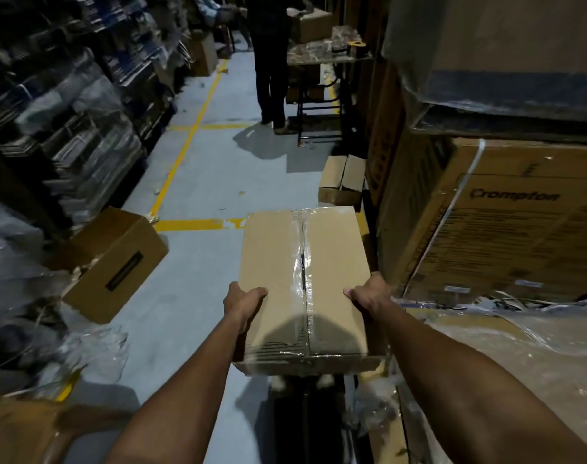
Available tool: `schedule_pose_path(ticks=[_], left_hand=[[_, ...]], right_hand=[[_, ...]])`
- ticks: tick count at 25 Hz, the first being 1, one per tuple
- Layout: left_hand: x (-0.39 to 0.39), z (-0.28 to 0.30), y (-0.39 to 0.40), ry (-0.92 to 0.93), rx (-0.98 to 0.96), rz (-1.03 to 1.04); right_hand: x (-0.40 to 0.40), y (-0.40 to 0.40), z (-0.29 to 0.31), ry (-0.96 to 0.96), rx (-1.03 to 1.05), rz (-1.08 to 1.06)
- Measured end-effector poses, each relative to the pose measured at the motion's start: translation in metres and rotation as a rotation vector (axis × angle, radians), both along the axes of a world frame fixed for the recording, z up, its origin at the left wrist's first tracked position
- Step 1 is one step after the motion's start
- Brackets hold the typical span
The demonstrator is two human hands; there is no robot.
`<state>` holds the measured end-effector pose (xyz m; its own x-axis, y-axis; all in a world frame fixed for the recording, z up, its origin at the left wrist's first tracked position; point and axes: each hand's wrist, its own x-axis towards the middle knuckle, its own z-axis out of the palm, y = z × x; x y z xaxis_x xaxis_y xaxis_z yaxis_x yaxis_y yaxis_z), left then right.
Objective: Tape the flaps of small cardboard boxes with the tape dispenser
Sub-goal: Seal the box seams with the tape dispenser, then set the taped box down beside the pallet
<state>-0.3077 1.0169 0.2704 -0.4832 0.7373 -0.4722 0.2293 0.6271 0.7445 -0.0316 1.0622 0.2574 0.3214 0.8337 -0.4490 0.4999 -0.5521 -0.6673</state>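
The person holds a small cardboard box (pixel 305 283) in the air above the grey floor (pixel 191 296), in front of the body. The left hand (pixel 242 304) grips its left side, thumb on top; the right hand (pixel 369 298) grips the right side in the same way. The box is rectangular, of smooth brown cardboard, and its two top flaps meet in the middle under a strip of clear, shiny, wrinkled tape (pixel 304 279). A second brown box (pixel 113 262) lies tilted on the floor at the left. A big printed carton (pixel 506 222) stands at the right.
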Motion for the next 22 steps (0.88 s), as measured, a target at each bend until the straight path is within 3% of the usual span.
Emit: schedule_pose_path(ticks=[10, 15, 19, 22], left_hand=[[0.011, -0.04, 0.039, 0.089, -0.118, 0.026], [0.024, -0.048, 0.051, 0.311, -0.192, -0.043], [0.057, -0.046, 0.066, 0.528, -0.066, -0.344], [0.087, -0.04, 0.08, 0.568, 0.095, -0.612]], right_hand=[[-0.002, 0.041, -0.033, -0.063, -0.072, 0.049], [-0.008, 0.045, -0.037, -0.08, -0.079, 0.037], [-0.02, 0.04, -0.032, -0.206, -0.074, 0.006], [-0.021, 0.032, -0.02, -0.153, -0.025, -0.069]])
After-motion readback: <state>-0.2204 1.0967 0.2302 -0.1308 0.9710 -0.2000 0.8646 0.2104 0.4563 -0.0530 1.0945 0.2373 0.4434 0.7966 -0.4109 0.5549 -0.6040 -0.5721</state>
